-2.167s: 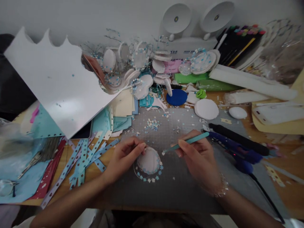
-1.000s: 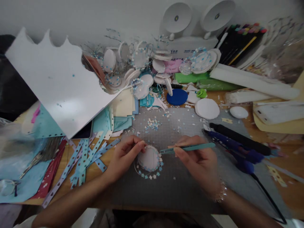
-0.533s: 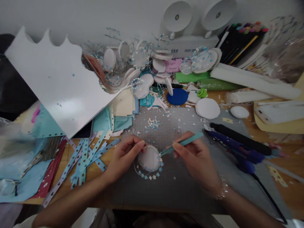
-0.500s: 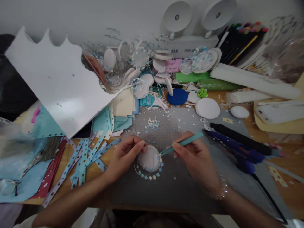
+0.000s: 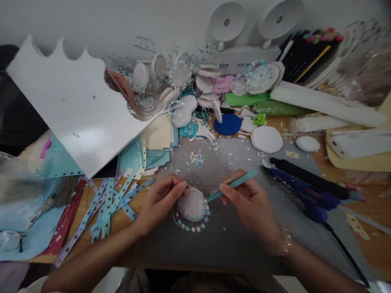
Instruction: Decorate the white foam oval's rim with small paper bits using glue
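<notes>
My left hand (image 5: 168,197) pinches the upper left edge of a white round disc (image 5: 192,204). A thin wire ring set with small blue and white paper flowers (image 5: 196,228) curves round the disc's right and lower edge. In my right hand (image 5: 246,199) is a pair of teal tweezers (image 5: 233,184), gripped like a pen. Their tips touch or nearly touch the flowers at the disc's right edge; whether they grasp one is too small to tell. Just above the disc, a little heap of loose paper flowers (image 5: 197,158) lies on the grey cutting mat (image 5: 244,252).
At right lie a blue glue gun (image 5: 308,199) with its cord and a black rod (image 5: 308,177). Punched paper strips (image 5: 108,207) are spread at left, below a large white sheet (image 5: 70,106). White discs (image 5: 267,139) and flowered wires crowd the back.
The tweezers and my right hand have shifted very slightly left, their tips staying by the disc's right edge. My left hand and the disc keep almost the same place.
</notes>
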A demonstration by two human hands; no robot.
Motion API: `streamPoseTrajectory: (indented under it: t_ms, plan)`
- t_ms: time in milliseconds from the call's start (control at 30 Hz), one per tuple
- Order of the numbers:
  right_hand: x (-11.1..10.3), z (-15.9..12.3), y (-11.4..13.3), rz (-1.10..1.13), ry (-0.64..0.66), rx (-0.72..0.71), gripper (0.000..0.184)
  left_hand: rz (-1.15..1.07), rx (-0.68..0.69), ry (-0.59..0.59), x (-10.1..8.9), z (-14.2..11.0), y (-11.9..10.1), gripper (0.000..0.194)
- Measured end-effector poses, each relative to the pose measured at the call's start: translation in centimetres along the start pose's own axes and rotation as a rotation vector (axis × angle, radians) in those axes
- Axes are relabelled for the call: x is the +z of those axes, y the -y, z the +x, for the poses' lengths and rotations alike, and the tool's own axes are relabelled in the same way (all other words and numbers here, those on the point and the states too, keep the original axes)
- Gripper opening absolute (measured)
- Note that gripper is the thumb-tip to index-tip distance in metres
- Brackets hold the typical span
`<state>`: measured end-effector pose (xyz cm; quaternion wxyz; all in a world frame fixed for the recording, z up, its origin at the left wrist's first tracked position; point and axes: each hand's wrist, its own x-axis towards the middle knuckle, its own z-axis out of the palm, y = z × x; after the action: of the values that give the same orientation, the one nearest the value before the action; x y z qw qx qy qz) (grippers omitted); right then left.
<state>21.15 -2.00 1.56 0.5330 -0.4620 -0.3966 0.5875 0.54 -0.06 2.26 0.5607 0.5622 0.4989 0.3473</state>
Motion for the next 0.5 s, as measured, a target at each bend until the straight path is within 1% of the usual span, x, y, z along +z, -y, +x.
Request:
streamPoseTrajectory:
  t_ms: [100,233,300,367,433,500]
  plan:
    - [0.1,0.1,-0.1,0.065,-0.037,0.039,0.012,-0.020,-0.004,0.030,0.0,-0.1,0.0,0.028]
    - [0.2,0.4,0.3,0.079,-0.136,0.052,0.013,-0.056,-0.021,0.056,0.1,-0.2,-0.1,0.025]
    - [0.1,0.7,0.6,0.083,-0.191,0.044,0.011,-0.073,0.010,0.035,0.1,-0.3,-0.1,0.023]
    - [-0.1,1.0,0.8,0.114,-0.216,0.052,0.011,-0.068,0.065,-0.003,0.1,-0.3,0.1,0.021]
    - [-0.3,1.3,1.0,0.154,-0.208,0.064,0.015,-0.046,0.111,-0.046,0.2,-0.2,0.3,0.020]
    - [-0.4,1.5,1.0,0.168,-0.166,0.087,0.018,-0.029,0.126,-0.094,0.2,0.0,0.6,0.020]
